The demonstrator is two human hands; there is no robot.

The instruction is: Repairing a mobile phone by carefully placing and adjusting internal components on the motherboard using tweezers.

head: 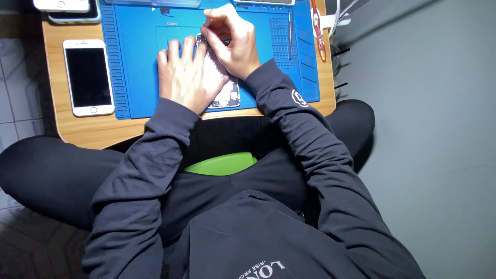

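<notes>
Opened phone (pixel 226 93) beneath both hands, left hand (pixel 185 77) flat.

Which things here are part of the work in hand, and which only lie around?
In use: opened phone, left hand, right hand, blue mat.
Lying about: white phone, red tool, tweezers, green stool.

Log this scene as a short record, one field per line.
surface: wooden table with blue work mat
left hand: flat on the opened phone, pressing it to the mat
right hand: fingers pinched at the phone's upper end
beside mat: white phone, screen up
right of mat: red-handled tool
seat: green stool
</notes>
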